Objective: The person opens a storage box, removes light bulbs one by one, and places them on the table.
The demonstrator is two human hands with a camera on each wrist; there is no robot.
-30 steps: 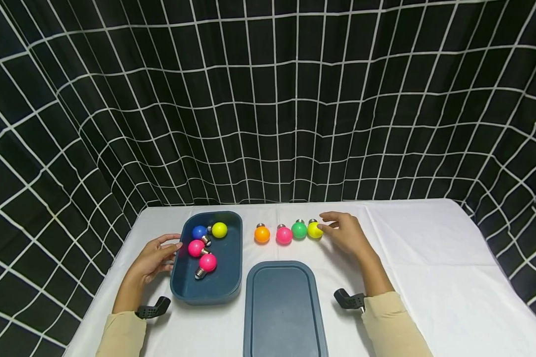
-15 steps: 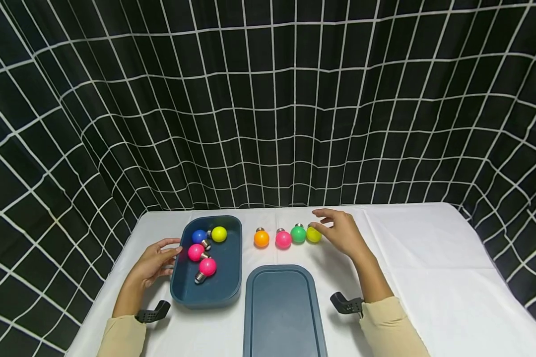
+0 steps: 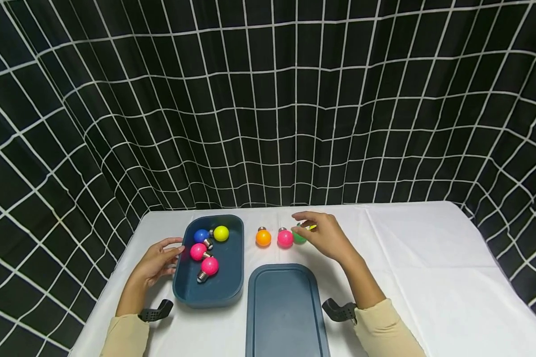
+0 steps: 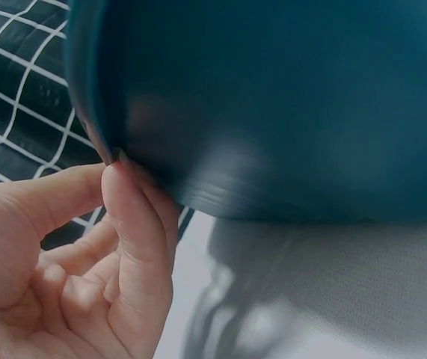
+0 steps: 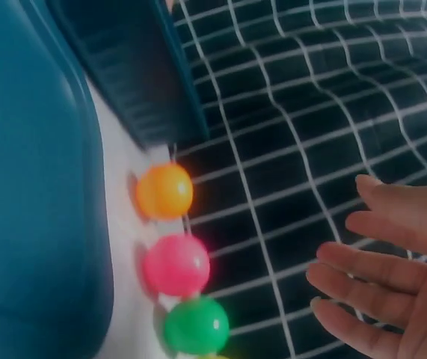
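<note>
With thumb and fingers, my left hand (image 3: 157,263) pinches the left rim of a dark blue plastic container (image 3: 229,272); the left wrist view shows this grip closely. Inside lie a blue bulb (image 3: 201,235), a yellow bulb (image 3: 221,233) and two pink bulbs (image 3: 210,266). My right hand (image 3: 326,238) hovers over the right end of a row of bulbs, its fingers apart and holding nothing. That row has an orange bulb (image 3: 263,238), a pink bulb (image 3: 285,239), a green bulb (image 5: 197,326) and a yellow bulb (image 3: 312,227), mostly hidden behind the hand.
A flat blue-grey lid (image 3: 288,312) lies on the white tablecloth (image 3: 429,277), in front of the bulb row and right of the container. Behind the table hangs a black curtain (image 3: 312,119) with a white grid, which also runs along both sides.
My right hand has moved left, from beside the yellow bulb to over the green one, now covering most of the yellow. The left hand has stayed at the container's rim.
</note>
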